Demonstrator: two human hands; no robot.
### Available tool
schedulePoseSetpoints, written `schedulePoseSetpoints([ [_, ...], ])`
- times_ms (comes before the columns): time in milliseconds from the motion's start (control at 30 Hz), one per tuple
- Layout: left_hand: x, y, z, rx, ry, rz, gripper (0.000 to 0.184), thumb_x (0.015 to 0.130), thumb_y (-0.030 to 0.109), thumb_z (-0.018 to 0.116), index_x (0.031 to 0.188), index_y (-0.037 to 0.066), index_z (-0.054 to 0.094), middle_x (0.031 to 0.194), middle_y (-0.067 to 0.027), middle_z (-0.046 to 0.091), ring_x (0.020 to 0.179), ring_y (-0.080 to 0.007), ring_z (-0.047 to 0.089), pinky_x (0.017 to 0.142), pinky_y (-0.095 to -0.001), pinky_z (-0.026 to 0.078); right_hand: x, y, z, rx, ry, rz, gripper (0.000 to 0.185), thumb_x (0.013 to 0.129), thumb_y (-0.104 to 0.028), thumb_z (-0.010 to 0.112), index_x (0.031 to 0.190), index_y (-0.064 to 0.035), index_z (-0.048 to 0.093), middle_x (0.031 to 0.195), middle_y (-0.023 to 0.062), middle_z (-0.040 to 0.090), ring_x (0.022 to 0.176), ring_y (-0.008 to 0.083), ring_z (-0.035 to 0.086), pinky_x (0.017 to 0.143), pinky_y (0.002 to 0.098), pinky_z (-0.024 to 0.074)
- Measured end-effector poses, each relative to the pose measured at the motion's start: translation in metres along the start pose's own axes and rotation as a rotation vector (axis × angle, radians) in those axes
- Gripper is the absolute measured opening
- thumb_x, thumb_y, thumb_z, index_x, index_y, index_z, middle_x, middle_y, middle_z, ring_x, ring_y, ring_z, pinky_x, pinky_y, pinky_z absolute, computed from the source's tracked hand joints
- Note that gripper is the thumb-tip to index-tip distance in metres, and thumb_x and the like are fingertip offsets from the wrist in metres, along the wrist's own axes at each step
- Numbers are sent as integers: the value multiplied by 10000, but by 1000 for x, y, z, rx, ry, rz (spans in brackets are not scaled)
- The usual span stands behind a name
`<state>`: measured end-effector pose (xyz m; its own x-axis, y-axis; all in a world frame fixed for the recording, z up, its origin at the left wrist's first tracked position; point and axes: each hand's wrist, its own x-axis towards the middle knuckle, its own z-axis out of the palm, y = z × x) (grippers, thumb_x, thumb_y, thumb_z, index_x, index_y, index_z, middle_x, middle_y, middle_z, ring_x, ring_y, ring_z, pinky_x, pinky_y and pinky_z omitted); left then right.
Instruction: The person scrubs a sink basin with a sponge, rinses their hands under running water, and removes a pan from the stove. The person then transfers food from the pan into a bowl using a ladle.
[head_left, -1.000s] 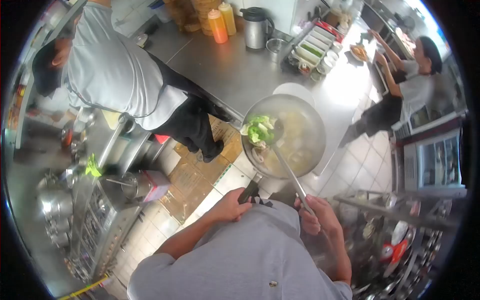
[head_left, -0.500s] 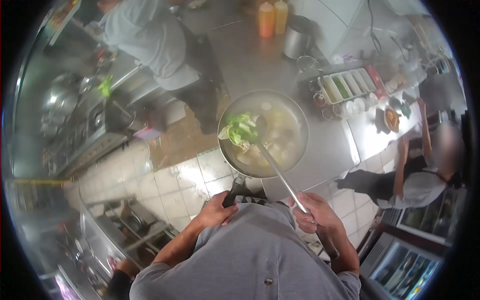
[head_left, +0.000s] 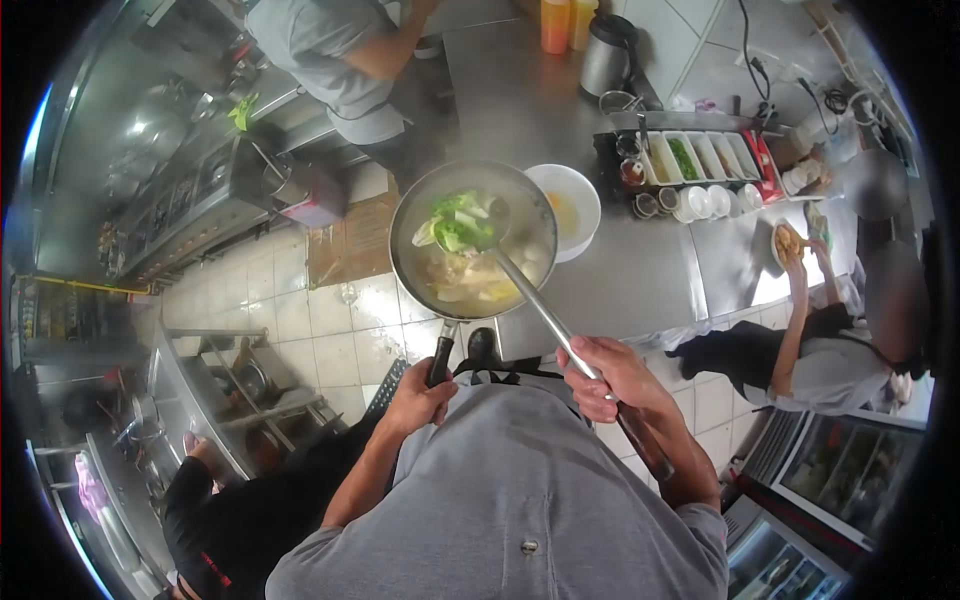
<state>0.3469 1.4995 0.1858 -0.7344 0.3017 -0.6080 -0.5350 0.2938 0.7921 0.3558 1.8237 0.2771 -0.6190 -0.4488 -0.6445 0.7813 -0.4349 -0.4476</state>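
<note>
My left hand [head_left: 420, 397] is wrapped round the black handle of a round pan [head_left: 402, 262], which I hold up in front of me. Broth with pale pieces fills the pan, and green leafy vegetables [head_left: 462, 222] lie in its upper left part. My right hand [head_left: 612, 380] grips the long metal handle of a ladle [head_left: 530, 291]. The ladle's bowl is in the pan beside the greens. Partly behind the pan's right edge, a white bowl [head_left: 587, 200] with some yellowish content stands on the steel counter [head_left: 625, 285].
Sauce bottles [head_left: 555, 28], a metal jug [head_left: 608, 58] and a tray of condiments [head_left: 700, 158] stand on the counter. One co-worker [head_left: 340, 60] is at the upper left, another [head_left: 830, 360] at the right with a plate of food [head_left: 788, 243]. A person in black [head_left: 260, 520] is close at my lower left.
The pan and ladle have moved left in view, and the white bowl now shows beside the pan. More of the person in black has come into view. Both my hands keep their grips.
</note>
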Motion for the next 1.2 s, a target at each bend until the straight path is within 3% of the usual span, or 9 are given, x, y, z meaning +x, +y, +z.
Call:
schedulePoseSetpoints([
  [167,-19,-2,2,22,104,-12,146,872,71,648,920,6,527,601,-35,535,431,-128,510,417,-283,392,-9,0,-3,-45,-48,-30,332,1051,-359,472,1003,-34,514,546,-31,369,359,92,378,347,266,319],
  [233,-23,-5,-1,1,114,-6,142,870,71,648,913,6,530,601,-35,536,435,-127,511,417,-286,387,-14,1,1,-41,-33,-82,343,1063,-349,436,1017,-24,532,535,-33,352,331,79,330,297,257,275],
  [433,-20,-16,-11,-29,134,15,131,861,79,627,910,13,524,616,-47,548,444,-132,510,424,-286,396,-26,-6,-13,-30,-7,-153,338,1064,-340,433,1013,-22,533,516,-38,353,319,78,318,288,259,270],
  [667,-17,-32,-37,-1,135,21,146,867,108,637,826,19,528,563,-39,544,435,-134,534,410,-288,403,-21,8,-38,33,87,-220,371,1021,-413,522,1008,-43,536,523,-30,350,325,96,330,307,286,269],
  [767,-18,-29,-44,-18,104,19,143,878,94,644,873,19,523,583,-45,551,444,-137,544,417,-289,422,-6,19,-60,3,99,-251,372,1018,-422,524,1010,-51,536,530,-28,352,325,100,326,313,293,270],
  [833,-17,-31,-50,-40,99,26,143,880,90,644,882,18,521,588,-46,553,448,-139,547,420,-289,425,5,26,-60,-13,112,-261,342,1051,-397,455,1017,-63,524,526,-44,345,334,83,321,318,266,285],
  [1033,-17,-32,-58,-20,78,33,149,879,89,647,889,15,518,595,-47,554,457,-144,556,427,-296,437,29,46,-77,-36,192,-224,363,1039,-412,486,1008,-51,514,543,-17,361,362,130,368,356,322,314],
  [1200,-24,-23,-66,42,87,27,155,867,100,650,892,17,522,597,-45,553,464,-144,560,431,-299,443,34,58,-54,-250,408,-255,321,1058,-347,453,972,-43,509,546,-2,394,361,142,387,360,318,329],
])
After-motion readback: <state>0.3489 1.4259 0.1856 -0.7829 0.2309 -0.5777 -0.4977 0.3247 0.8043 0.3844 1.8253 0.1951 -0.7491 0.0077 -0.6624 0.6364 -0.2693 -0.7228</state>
